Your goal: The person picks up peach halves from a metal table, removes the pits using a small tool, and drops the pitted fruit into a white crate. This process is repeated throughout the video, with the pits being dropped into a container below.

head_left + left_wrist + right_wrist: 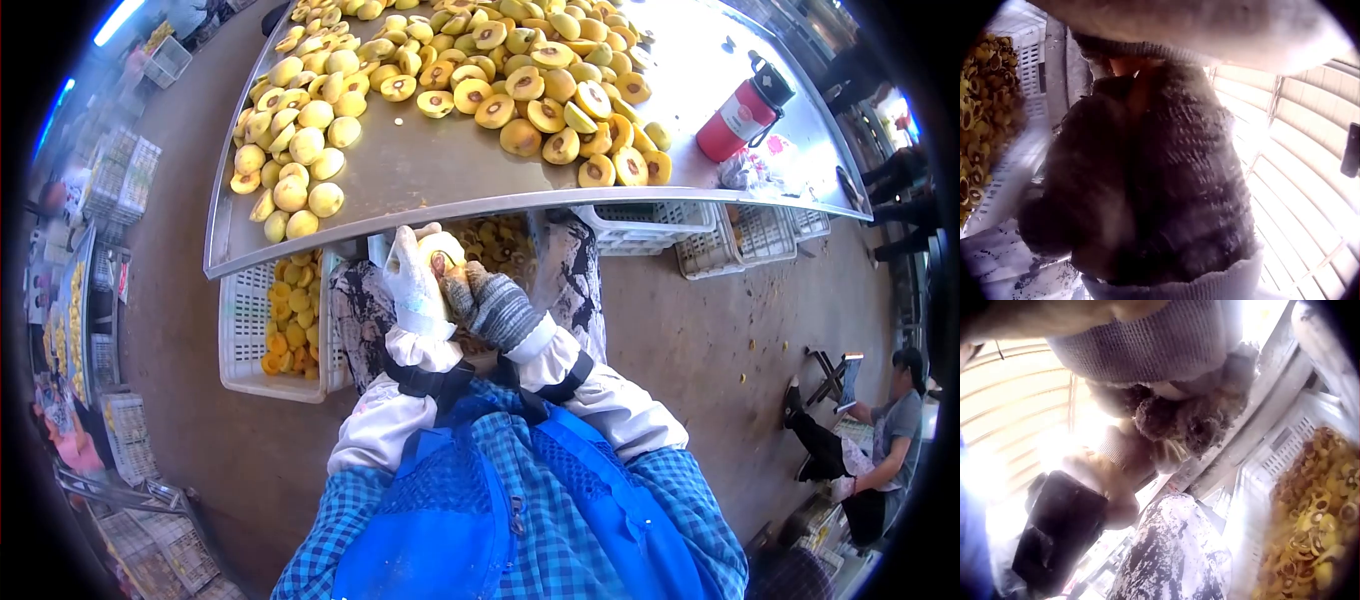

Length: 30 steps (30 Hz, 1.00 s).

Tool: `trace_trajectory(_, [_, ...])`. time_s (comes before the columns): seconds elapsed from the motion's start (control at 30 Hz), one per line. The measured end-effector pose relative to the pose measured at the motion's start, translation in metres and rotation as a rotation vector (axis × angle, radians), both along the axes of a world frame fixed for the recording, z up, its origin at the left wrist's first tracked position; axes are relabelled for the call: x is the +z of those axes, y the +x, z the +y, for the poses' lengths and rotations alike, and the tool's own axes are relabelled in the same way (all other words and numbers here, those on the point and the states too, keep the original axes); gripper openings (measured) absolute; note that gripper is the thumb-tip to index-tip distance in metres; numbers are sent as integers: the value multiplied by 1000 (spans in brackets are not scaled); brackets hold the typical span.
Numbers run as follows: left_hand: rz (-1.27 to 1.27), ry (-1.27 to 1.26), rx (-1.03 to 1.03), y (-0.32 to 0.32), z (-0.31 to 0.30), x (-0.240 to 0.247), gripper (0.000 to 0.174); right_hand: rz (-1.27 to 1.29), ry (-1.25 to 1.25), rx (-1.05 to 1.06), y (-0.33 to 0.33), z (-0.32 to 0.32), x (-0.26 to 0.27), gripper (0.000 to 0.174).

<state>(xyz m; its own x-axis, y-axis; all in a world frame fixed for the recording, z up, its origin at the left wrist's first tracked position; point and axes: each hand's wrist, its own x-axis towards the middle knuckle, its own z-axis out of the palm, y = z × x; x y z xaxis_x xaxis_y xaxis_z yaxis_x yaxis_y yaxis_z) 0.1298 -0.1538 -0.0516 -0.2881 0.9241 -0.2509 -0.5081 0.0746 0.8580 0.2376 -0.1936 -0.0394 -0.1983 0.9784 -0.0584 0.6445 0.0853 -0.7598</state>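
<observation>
Your left hand, in a white glove, and your right hand, in a grey knit glove, were pressed together, both gripping 1 yellow peach. It sat just below the edge of the steel table, above a white crate of halved fruit.

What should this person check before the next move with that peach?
1. Grip on the peach: ok, the left hand and right hand both hold it.
2. Gloves on both hands: ok.
3. Pit out of the peach: cannot tell, the gloves hide most of it.
4. Crate close by: ok, it stands by the left leg and holds cut fruit.
5. Bare room on the table: ok, along the near edge.
6. Tool in hand: cannot tell.
</observation>
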Motion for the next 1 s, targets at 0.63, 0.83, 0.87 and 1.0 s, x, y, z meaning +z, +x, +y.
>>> trace_trajectory(0.63, [412,333,112,11,-11,19,34,59,687,19,-23,-10,-39,45])
trace_trajectory(0.83, [387,247,113,6,-8,12,31,40,719,122,-15,-6,-34,60])
trace_trajectory(0.87, [371,255,109,5,-7,10,29,3,733,142,-13,-6,-34,62])
trace_trajectory(1.0, [167,220,29,6,-11,19,28,-20,654,186,-8,-8,-24,63])
